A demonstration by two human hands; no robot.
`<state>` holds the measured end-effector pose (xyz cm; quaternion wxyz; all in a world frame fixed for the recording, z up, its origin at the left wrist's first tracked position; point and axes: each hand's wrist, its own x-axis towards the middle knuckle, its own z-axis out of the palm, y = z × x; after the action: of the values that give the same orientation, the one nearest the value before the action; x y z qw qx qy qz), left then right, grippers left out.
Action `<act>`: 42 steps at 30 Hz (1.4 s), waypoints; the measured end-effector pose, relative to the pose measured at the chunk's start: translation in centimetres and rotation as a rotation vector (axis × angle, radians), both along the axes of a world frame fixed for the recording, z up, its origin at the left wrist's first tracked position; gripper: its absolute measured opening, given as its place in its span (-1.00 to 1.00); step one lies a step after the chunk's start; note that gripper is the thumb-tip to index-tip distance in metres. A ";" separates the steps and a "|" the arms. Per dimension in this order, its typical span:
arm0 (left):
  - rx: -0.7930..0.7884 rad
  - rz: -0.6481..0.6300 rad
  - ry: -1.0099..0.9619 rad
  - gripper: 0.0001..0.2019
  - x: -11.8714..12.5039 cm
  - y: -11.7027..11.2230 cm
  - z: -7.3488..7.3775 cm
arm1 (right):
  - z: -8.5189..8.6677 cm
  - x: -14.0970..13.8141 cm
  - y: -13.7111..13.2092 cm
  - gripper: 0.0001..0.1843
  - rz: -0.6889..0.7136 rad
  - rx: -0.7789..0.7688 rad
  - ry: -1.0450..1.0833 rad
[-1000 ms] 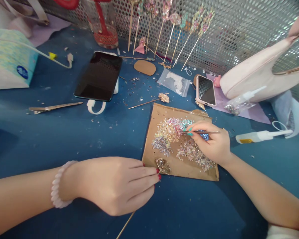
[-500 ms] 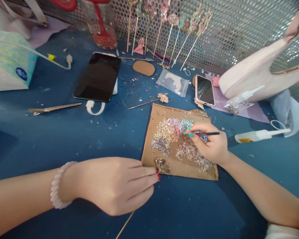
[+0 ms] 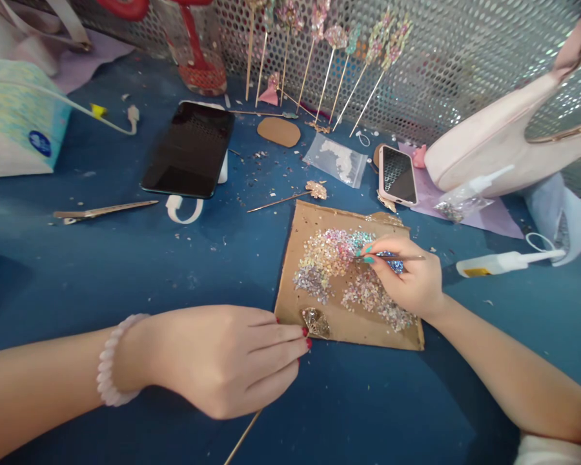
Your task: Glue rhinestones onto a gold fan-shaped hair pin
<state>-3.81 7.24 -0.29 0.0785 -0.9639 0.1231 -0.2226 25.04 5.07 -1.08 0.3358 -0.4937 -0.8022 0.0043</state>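
My left hand [image 3: 232, 361], with a beaded bracelet at the wrist, is closed around a thin hairpin stick [image 3: 244, 436] that slants out below the palm. At its fingertips, a fan-shaped metal ornament [image 3: 315, 322] with a sparkling surface lies over the cardboard's front edge. My right hand [image 3: 407, 271] pinches slim metal tweezers [image 3: 407, 258] above the cardboard [image 3: 339, 329]. The tweezers' tips are close to the pink and turquoise sequins [image 3: 341, 245]; whether they grip one is too small to tell. Other loose piles, pale yellow, lilac [image 3: 312, 283] and pinkish [image 3: 372, 297], spread nearby.
Behind the cardboard lie a decorated hairpin [image 3: 315, 189], a small plastic bag [image 3: 336, 159] and a phone [image 3: 397, 174]. A tablet-like dark device [image 3: 191, 148] and a hair clip [image 3: 106, 210] are left. A glue bottle [image 3: 494, 265] lies right. Several finished sticks [image 3: 329, 84] lean against the mesh.
The tweezers have turned slightly in my right hand, showing a shinier side, and their tips have shifted a little left. My left hand and the fan ornament stay still.
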 end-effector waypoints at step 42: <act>-0.042 -0.010 -0.027 -0.82 0.1 0.0 0.0 | 0.0 0.3 0.5 -0.93 -0.035 -0.027 0.040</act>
<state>-3.73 7.22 -0.31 0.0587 -0.9616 0.1224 -0.2386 25.36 5.61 -1.07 0.3449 -0.5121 -0.7864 0.0191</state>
